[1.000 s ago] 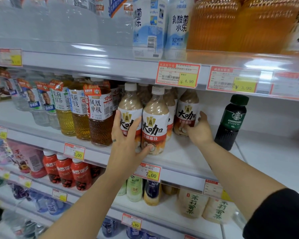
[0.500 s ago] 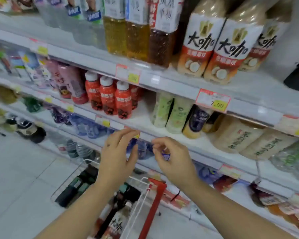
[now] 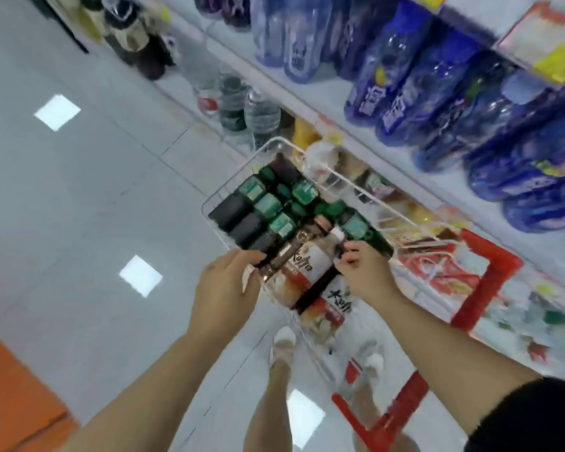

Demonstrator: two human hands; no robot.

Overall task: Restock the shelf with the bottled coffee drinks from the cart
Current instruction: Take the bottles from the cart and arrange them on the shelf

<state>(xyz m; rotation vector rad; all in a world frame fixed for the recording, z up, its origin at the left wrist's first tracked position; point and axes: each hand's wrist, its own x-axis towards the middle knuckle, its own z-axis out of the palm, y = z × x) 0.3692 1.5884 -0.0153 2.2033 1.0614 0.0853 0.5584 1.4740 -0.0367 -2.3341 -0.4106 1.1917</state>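
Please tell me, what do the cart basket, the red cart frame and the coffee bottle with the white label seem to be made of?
Cart basket: thin white bars in a grid, probably coated metal wire.
Red cart frame: smooth, thick, evenly coloured, likely plastic or painted metal; the blur leaves it open.
Coffee bottle: clear wall showing brown drink, glossy printed wrap, probably plastic.

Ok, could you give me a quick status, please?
Left hand, right hand both at the coffee bottle in the cart; grip too blurred to call. Dark green-capped bottles packed beside it, none on top.
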